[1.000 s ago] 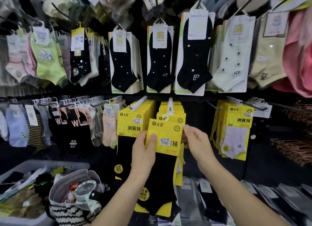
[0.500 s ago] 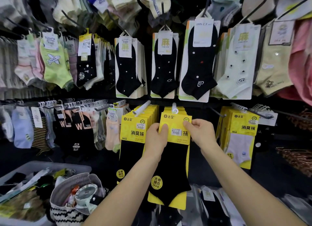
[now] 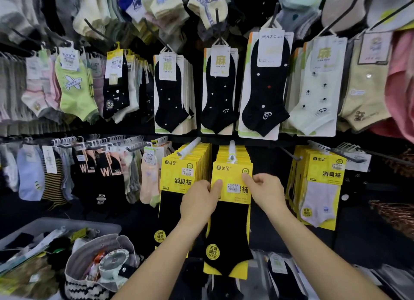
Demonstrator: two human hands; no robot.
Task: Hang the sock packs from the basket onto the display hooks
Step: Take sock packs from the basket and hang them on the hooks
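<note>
We pinch the sock pack (image 3: 230, 223), seated on its display hook (image 3: 231, 147), in left hand (image 3: 199, 202) and right hand (image 3: 267, 193). The basket (image 3: 67, 222) holds more

My left hand (image 3: 197, 201) and right hand (image 3: 266, 192) are covering both side edges of the front sock pack (image 3: 230, 223). Its price sticker (image 3: 233, 188) is blurring beyond my reading, and the grey basket (image 3: 67, 223) is running off the left edge.

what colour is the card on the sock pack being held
Bright yellow; the sock pack shows best in the head view.
</note>
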